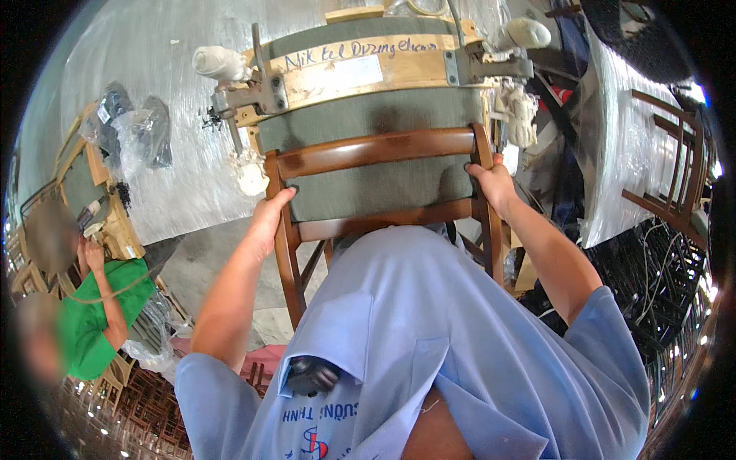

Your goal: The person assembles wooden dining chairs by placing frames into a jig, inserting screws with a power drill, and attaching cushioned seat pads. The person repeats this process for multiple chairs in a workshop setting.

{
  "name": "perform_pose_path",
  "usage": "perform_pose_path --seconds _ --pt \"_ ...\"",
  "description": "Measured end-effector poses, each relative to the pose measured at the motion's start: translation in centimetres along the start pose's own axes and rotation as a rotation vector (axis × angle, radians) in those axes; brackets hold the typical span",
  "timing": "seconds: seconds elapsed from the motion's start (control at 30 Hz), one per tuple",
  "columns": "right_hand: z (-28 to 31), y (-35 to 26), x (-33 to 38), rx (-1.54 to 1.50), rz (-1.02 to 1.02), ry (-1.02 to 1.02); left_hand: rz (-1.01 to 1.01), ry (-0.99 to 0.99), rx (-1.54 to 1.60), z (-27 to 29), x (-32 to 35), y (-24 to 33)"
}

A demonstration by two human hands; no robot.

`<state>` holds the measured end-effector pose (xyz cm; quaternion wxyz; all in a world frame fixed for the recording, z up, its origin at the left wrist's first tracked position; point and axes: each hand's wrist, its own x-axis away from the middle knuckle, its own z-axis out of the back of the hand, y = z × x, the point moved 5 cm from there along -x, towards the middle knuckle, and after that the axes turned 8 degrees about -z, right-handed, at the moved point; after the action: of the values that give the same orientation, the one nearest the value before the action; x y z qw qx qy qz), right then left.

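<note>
Both of my hands are closed on a dark brown wooden chair frame (376, 151), one on each side post. My left hand (273, 213) wraps the left post, its thumb toward the inside. My right hand (494, 185) grips the right post near its top, thumb inward. The frame's curved top rail lies over a grey-green padded jig (345, 115), and a lower rail runs close to my shirt. Across the jig goes a light wooden bar (414, 61) with handwriting and a white label. Metal toggle clamps with white-wrapped handles, a left clamp (253, 96) and a right clamp (491, 65), flank it.
The bench top (184, 184) is covered in clear plastic film. Plastic-wrapped dark pieces (142, 126) lie at its left. A person in a green shirt (107, 310) works at another wooden jig on the left. Another brown chair frame (671, 165) rests on wrapped material at right.
</note>
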<state>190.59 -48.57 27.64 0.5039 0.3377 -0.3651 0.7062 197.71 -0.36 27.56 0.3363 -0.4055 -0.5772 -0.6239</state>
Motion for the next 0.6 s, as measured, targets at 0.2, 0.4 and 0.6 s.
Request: perform_pose_path --seconds 0.2,0.4,0.6 --pt "-0.1 -0.8 0.9 -0.009 0.094 0.038 -0.129 0.119 -0.109 0.4 -0.5 -0.4" --pt "-0.1 -1.2 1.5 0.092 0.196 0.159 -0.299 0.258 -0.323 1.9 -1.8 -2.8" --pt "-0.1 -1.3 1.8 0.085 0.165 0.116 -0.265 0.127 -0.443 2.1 -1.9 -3.6"
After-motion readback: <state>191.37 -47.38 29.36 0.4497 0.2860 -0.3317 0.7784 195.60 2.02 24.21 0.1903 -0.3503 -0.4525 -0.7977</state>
